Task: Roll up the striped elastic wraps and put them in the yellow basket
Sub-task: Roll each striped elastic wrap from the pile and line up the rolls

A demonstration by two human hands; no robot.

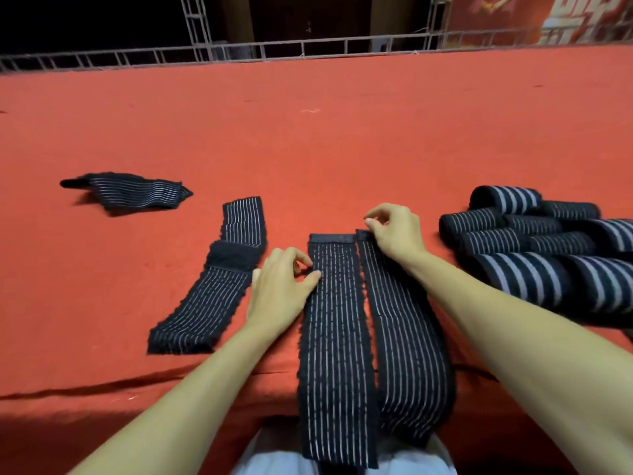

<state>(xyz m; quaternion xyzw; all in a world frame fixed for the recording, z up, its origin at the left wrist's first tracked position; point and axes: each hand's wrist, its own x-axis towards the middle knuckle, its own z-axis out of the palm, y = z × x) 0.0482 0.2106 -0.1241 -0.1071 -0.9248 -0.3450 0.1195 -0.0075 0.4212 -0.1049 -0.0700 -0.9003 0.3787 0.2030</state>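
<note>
A long black wrap with white stripes [337, 337] lies doubled over the table's near edge, its two strips side by side and both ends pointing away from me. My left hand [279, 289] pinches the left edge of the left strip between thumb and fingers. My right hand [394, 231] pinches the far end of the right strip. Another flat striped wrap [219, 279] lies to the left. A crumpled one [133, 192] sits further left. No yellow basket is in view.
Several rolled striped wraps [541, 245] are piled at the right. The red cloth-covered table [308, 138] stretches far ahead to a metal truss railing [308, 51]. My lap in light clothing [274, 461] shows under the near edge.
</note>
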